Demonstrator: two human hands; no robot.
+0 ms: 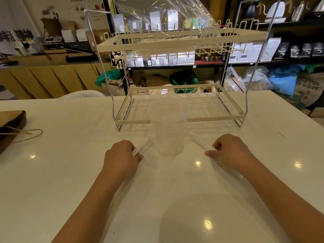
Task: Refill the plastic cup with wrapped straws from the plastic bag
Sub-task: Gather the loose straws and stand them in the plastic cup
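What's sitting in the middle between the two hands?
In the head view, the clear plastic cup stands on the white table between the left hand and right hand. Each hand holds wrapped straws.

Setting: coffee shop or café retail space. Evidence: dark shelving (192, 64) along the back wall stocked with rows of white and black coffee bags (305, 50); gooseneck kettles (252, 9) and metal pitchers on the top shelf; printed burlap sack (308, 90) and filled plastic sacks on the floor below; wooden service counter (43, 74) at left; white glossy surface (70, 172) carrying a two-tier wire rack (175, 44).
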